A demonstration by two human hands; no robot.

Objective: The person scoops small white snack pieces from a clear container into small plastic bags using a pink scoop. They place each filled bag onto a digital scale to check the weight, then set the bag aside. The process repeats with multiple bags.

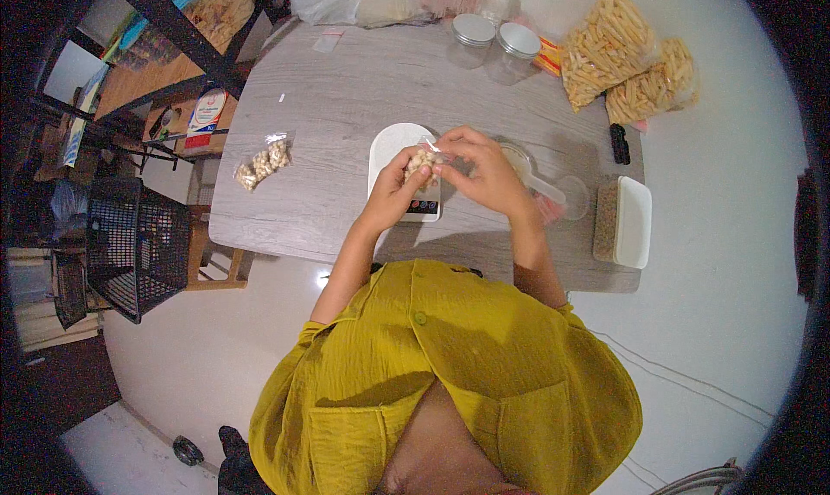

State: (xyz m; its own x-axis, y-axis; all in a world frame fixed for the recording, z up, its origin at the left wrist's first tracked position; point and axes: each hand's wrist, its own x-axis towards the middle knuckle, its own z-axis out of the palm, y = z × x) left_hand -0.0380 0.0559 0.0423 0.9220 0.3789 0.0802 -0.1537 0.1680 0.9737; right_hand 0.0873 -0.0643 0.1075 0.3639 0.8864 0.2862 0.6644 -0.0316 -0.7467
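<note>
Both of my hands hold a small clear plastic bag of pale, nut-like pieces (421, 160) above a white digital kitchen scale (391, 142). My left hand (395, 187) grips the bag's left side and lower part. At its upper right, my right hand (483, 167) pinches the bag near the top edge. Partly hidden behind my right hand are a round container (517, 159) and a pale scoop or spoon (546, 189). On the left of the table lie small filled clear bags (262, 164) of similar pieces.
Two clear jars with silver lids (473, 31) stand at the table's back. Large bags of stick-shaped snacks (606, 47) lie at the back right. A rectangular tub with a white lid (633, 222) is at the right edge. A black plastic basket (139, 248) stands left of the table (311, 216).
</note>
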